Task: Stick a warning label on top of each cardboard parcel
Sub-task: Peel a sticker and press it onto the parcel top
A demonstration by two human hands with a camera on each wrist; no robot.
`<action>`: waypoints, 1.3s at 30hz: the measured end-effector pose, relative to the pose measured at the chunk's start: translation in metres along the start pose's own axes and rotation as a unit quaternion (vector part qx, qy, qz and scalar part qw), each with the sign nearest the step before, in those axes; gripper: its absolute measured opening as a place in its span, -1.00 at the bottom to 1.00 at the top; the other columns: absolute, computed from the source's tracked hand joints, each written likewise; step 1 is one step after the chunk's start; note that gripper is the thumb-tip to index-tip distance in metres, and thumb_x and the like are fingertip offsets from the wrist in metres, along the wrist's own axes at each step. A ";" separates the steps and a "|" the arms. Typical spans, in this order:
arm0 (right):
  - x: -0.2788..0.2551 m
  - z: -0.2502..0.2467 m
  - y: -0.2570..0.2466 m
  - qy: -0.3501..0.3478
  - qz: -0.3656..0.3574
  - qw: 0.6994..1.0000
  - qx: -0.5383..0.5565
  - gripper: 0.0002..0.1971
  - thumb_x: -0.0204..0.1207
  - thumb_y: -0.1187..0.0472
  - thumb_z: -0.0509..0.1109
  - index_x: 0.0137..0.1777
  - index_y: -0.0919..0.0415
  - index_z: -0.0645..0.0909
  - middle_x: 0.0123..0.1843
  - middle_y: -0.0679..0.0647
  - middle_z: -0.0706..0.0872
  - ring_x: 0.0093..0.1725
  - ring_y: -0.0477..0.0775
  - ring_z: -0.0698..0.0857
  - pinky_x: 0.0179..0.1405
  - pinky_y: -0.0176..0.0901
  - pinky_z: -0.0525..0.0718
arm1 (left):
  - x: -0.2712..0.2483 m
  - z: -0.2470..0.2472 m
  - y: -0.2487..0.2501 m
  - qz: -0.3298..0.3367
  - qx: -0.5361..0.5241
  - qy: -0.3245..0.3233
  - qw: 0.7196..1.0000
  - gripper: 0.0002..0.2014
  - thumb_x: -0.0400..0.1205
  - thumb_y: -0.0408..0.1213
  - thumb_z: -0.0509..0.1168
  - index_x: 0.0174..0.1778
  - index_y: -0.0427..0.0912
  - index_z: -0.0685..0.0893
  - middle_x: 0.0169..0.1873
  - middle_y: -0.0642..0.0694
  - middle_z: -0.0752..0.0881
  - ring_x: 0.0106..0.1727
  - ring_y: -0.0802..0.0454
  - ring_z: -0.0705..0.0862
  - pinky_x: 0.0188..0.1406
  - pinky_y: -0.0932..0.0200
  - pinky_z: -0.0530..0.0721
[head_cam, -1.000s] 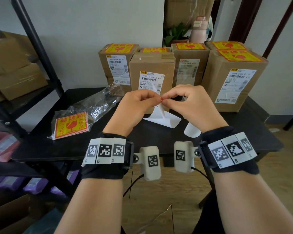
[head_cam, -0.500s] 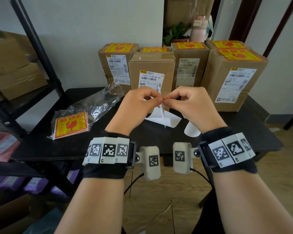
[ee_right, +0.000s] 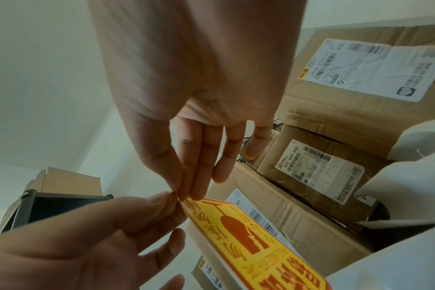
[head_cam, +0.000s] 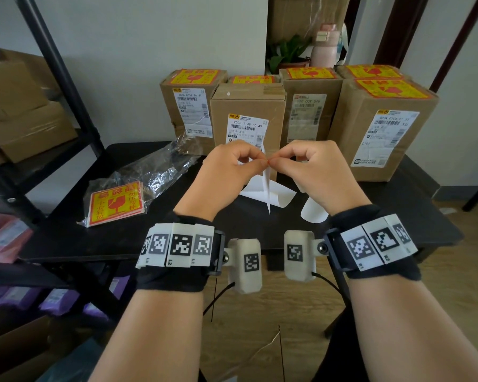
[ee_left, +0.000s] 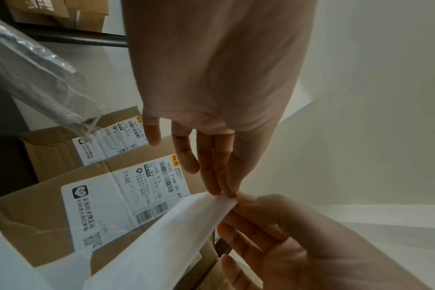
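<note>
Yellow and red print covered one face of the warning label (ee_right: 256, 245); its other face was plain white, smooth and stiff, seen edge-on from the head view. The left hand (head_cam: 226, 175) and the right hand (head_cam: 309, 172) met above the near middle of the black worktop (head_cam: 66, 238), each grip a fingertip pinch on the same upper corner of the label, thumb against forefinger. The sheet hung down from that corner, clear of the worktop.

Directly beyond the hands stood a brown cardboard parcel (head_cam: 247, 106) with a bare taped top and a white shipping slip on its front. Four further parcels ranged along the far edge already carried yellow labels on top: one far left (head_cam: 193, 78), one behind the bare parcel (head_cam: 251, 79), one right of centre (head_cam: 309, 74) and a large one at the right (head_cam: 389, 89). A fifth labelled top showed behind the large one.

Curled white backing sheets (head_cam: 276, 194) lay on the worktop under the hands. To the left, a crinkled clear plastic bag (head_cam: 155, 172) held a stack of unused labels (head_cam: 116, 205).
</note>
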State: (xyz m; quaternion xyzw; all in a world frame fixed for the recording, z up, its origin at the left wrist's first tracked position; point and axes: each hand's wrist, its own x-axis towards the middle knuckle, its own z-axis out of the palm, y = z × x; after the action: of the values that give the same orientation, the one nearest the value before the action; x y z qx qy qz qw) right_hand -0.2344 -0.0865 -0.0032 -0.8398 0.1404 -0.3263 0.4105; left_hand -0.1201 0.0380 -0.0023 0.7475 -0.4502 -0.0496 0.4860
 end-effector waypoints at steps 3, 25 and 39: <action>0.000 -0.002 0.000 -0.008 -0.004 1.000 0.004 -0.91 0.52 0.23 0.50 -0.07 0.19 0.84 -0.17 0.00 0.80 -0.26 -0.37 0.63 -0.21 -0.59 0.52 | 0.000 -0.001 0.003 -0.022 -0.017 -0.008 1.000 -0.90 0.65 -0.19 0.35 -0.11 -0.04 0.77 -0.15 0.09 0.73 -0.09 0.23 0.64 -0.15 0.44 0.51; 0.001 0.002 0.003 0.030 -0.006 0.999 0.018 -0.95 0.46 0.33 0.52 -0.18 0.29 0.82 -0.28 0.00 0.75 -0.28 -0.31 0.65 -0.24 -0.55 0.56 | 0.002 0.008 0.006 -0.013 0.015 0.019 1.000 -0.87 0.64 -0.17 0.34 -0.09 -0.12 0.76 -0.14 0.07 0.73 0.03 0.14 0.65 0.04 0.25 0.56; 0.002 0.003 0.006 0.056 0.069 0.991 0.099 -0.91 0.55 0.23 0.44 -0.11 0.18 0.78 -0.16 0.07 0.80 -0.18 -0.12 0.72 -0.18 -0.40 0.65 | 0.002 0.006 0.006 -0.016 -0.032 0.021 0.999 -0.87 0.64 -0.36 0.23 -0.13 -0.32 0.65 -0.16 -0.22 0.70 -0.29 0.02 0.53 -0.41 0.49 0.47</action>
State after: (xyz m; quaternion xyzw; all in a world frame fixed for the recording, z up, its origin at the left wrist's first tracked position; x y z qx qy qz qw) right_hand -0.2308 -0.0895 -0.0079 -0.7639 0.1876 -0.3562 0.5043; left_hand -0.1255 0.0323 -0.0002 0.7396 -0.4259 -0.0565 0.5181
